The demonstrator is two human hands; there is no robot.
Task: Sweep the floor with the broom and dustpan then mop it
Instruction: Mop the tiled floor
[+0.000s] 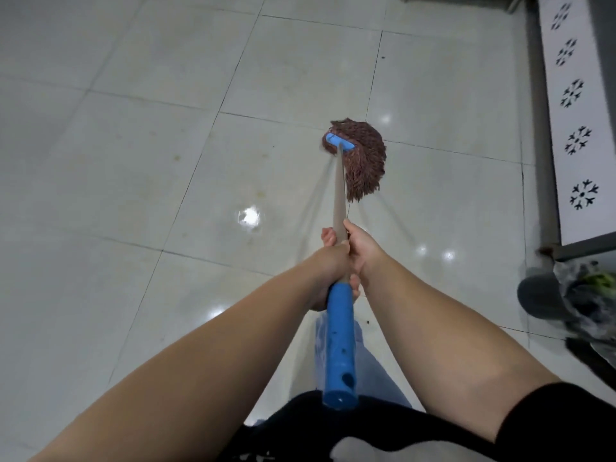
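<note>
In the head view, a long mop with a tan shaft, a blue plastic end sleeve and a reddish-brown string head (pixel 361 158) is held out toward twelve o'clock over the glossy pale grey tiled floor (pixel 133 145), its head resting on the tiles just above the frame's centre. The left hand (pixel 328 265) is wrapped around the shaft where tan meets blue, and the right hand (pixel 361 251) is curled around it just beside, at one o'clock of the left. The shaft is judged stiff and light, the wet strings soft, heavy and dragging; a wider-spaced hold would likely give more leverage. A grey dustpan (pixel 540 295) lies at three o'clock.
</note>
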